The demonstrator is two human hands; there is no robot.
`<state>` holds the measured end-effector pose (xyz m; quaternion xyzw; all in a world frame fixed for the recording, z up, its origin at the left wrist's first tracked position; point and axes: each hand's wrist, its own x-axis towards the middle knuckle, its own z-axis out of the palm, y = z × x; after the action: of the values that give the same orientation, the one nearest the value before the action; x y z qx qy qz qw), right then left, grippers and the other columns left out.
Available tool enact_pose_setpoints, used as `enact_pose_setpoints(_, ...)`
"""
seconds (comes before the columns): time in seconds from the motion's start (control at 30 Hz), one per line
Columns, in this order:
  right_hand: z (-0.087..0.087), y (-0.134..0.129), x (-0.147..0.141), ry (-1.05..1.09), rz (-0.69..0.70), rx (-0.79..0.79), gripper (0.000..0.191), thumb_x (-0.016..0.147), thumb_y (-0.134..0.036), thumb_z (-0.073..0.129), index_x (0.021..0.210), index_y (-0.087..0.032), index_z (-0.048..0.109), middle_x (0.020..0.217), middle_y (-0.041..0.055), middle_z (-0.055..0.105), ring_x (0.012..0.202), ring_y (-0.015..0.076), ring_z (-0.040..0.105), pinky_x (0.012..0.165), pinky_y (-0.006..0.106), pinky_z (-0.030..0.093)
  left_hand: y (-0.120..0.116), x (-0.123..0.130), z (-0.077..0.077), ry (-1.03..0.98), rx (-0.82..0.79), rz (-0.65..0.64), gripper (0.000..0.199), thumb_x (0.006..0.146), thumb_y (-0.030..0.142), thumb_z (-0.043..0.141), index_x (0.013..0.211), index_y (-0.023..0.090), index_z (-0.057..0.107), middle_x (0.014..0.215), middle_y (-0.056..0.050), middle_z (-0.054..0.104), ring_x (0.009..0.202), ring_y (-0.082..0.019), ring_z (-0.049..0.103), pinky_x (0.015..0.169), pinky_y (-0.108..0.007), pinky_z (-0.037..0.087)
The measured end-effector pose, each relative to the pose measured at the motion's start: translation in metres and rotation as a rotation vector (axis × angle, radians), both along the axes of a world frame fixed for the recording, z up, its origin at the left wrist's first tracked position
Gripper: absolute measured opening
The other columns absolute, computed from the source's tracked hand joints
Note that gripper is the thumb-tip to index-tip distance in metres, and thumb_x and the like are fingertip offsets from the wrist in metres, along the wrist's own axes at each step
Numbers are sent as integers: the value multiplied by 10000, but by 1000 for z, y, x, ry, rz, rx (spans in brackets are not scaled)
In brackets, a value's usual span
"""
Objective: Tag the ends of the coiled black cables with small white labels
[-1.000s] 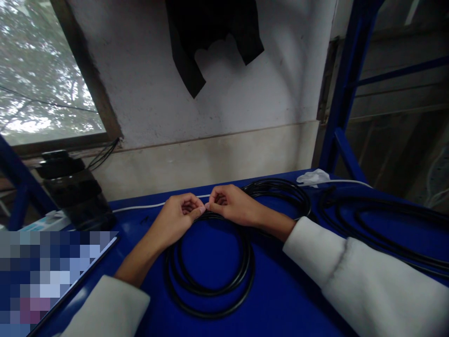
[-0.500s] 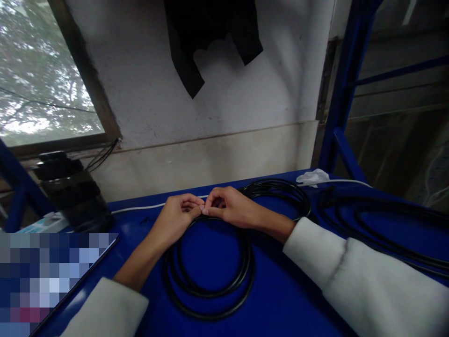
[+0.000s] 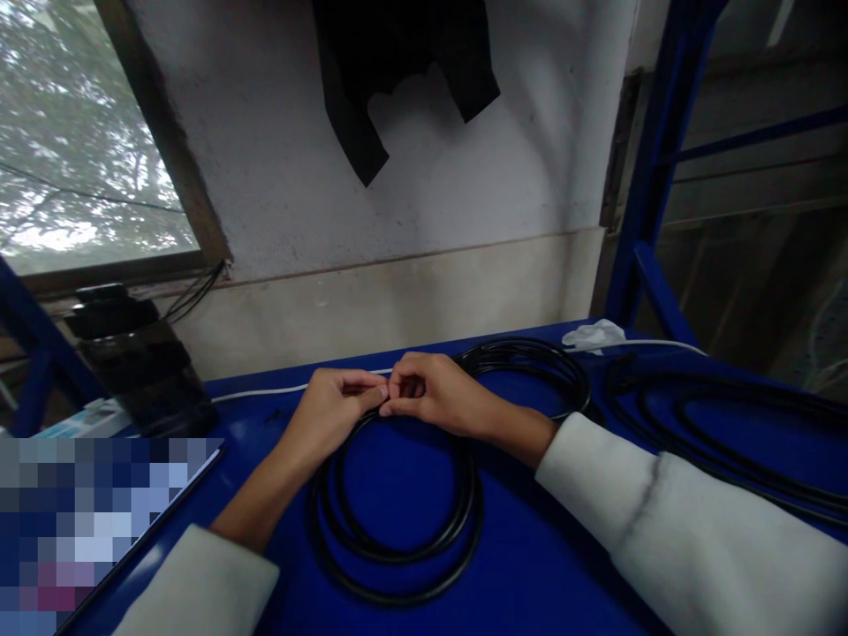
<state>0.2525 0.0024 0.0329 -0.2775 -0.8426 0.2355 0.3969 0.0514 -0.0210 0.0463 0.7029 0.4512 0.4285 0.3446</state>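
Observation:
A coil of black cable lies in several loops on the blue tabletop. At its far side my left hand is closed, thumb and index finger pinched together. Facing it, the fingertips of my right hand are also closed in a pinch and meet those of the left. Whatever sits between the fingertips is too small and hidden to make out. Both hands cover the far part of the loops. Light sleeves reach down to the wrists.
Behind my right hand lies another black cable coil, and a larger one is at the right. A dark bottle stands at the left. A white cord and crumpled white plastic lie along the back edge.
The fingertips have shifted slightly; the right thumb now sits a little lower and apart from the left thumb. The coil stays in place.

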Motion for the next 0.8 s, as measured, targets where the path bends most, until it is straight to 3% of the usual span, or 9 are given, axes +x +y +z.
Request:
enact_pose_setpoints(0.23,2,0,3,-72,-38,71,287,757,-395,950,810,-193,752,842,1,713,745,161,656,651,258,432,4,-3,-2,29,-12,-50,186,748,345,812,870,210,849,888,-68,829,828,-255,744,772,-348,545)
enact_pose_setpoints(0.33,0,0,3,-74,-18,17,277,784,-410,927,824,-193,760,838,7,729,756,169,665,654,258,433,5,-5,-6,19,-9,-59,193,747,325,822,897,205,848,893,-74,829,808,-250,742,760,-348,548)
enact_pose_setpoints(0.43,2,0,3,-98,-9,-32,276,903,-448,807,836,-181,774,826,24,729,741,173,648,647,266,432,5,-5,-8,9,7,-64,190,759,324,814,903,202,842,886,-78,828,817,-259,748,781,-368,561)
enact_pose_setpoints(0.57,17,-7,10,-142,-23,-46,439,1083,-444,489,897,-173,780,786,30,710,702,181,614,650,294,438,3,-2,-5,60,67,-68,133,775,287,762,858,209,833,886,-73,830,841,-270,754,808,-384,563)
enact_pose_setpoints(0.63,23,-25,17,-147,-56,-78,485,1101,-477,411,960,-195,779,818,40,724,735,210,637,695,330,480,1,0,-2,99,96,-63,135,773,261,742,855,211,837,880,-72,829,829,-270,751,800,-383,558)
enact_pose_setpoints(0.7,19,-55,23,-129,-154,-79,465,1077,-555,430,1048,-244,774,911,68,745,849,270,678,799,403,525,-1,2,-1,122,121,-53,136,786,244,723,846,213,840,869,-71,825,820,-267,743,787,-375,551)
enact_pose_setpoints(0.73,11,-74,26,-85,-244,-72,426,1050,-592,472,1155,-291,755,1014,81,751,981,308,685,908,452,523,-1,3,-1,135,130,-40,136,793,235,717,842,214,841,859,-68,822,810,-262,737,773,-368,545)
enact_pose_setpoints(0.8,-18,-117,30,-62,-415,-135,441,995,-666,488,1310,-430,686,1156,93,733,1178,373,644,985,547,513,-3,4,-2,167,139,8,137,802,217,712,844,210,843,817,-62,810,759,-249,713,716,-348,526)
